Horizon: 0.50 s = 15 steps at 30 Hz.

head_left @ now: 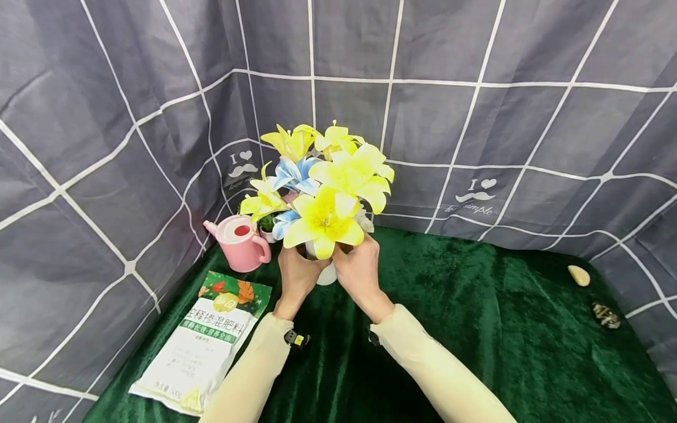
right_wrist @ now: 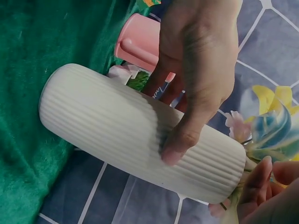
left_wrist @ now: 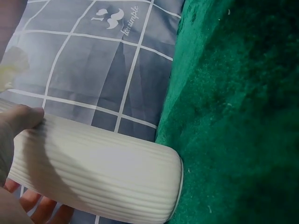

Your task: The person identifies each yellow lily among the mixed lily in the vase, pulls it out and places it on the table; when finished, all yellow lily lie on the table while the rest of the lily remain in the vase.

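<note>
A white ribbed vase point(right_wrist: 107, 121) stands on green velvet cloth, holding yellow lilies point(head_left: 325, 220), blue lilies point(head_left: 296, 174) and a small pink flower point(right_wrist: 238, 126). My left hand point(head_left: 298, 276) grips the vase's upper half, thumb on the near side and fingers round behind. At the vase's mouth, my right hand point(head_left: 359, 270) has its fingers curled at the flower stems point(right_wrist: 249, 168); the blossoms hide much of this from above. In the left wrist view the vase point(left_wrist: 103, 168) meets the cloth with its base.
Left of the vase are a pink watering can point(head_left: 240, 244) and a small potted plant point(head_left: 267, 226). A white and green fertilizer bag point(head_left: 198, 346) lies at front left. On the far right sit a beige pebble point(head_left: 579, 275) and a patterned brown piece point(head_left: 605, 315). Grey checked curtains point(head_left: 433, 117) enclose the table.
</note>
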### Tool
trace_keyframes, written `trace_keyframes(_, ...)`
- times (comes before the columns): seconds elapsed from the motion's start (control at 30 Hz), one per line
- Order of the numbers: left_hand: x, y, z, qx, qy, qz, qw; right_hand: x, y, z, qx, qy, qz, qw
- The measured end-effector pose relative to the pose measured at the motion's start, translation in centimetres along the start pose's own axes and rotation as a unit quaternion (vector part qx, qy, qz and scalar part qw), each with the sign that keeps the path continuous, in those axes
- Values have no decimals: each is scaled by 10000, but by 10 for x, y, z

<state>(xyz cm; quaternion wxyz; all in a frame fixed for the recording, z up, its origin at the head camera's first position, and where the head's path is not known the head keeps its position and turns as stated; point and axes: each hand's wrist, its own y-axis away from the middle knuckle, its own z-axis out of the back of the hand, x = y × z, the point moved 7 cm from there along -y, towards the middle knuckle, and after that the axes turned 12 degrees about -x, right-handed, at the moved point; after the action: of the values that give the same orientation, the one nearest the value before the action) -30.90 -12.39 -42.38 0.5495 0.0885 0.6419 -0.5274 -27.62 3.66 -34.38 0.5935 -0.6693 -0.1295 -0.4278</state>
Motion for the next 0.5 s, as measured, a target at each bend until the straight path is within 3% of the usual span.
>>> trace_keyframes(0.23, -1, 0, 0, -30, -2, 120, 9999, 1, -5, -6, -108, 290, 115, 9995)
trace_keyframes(0.5, 0, 1, -2, 58, -126, -146, 9998, 6, -7, -9, -313, 646, 254, 9971)
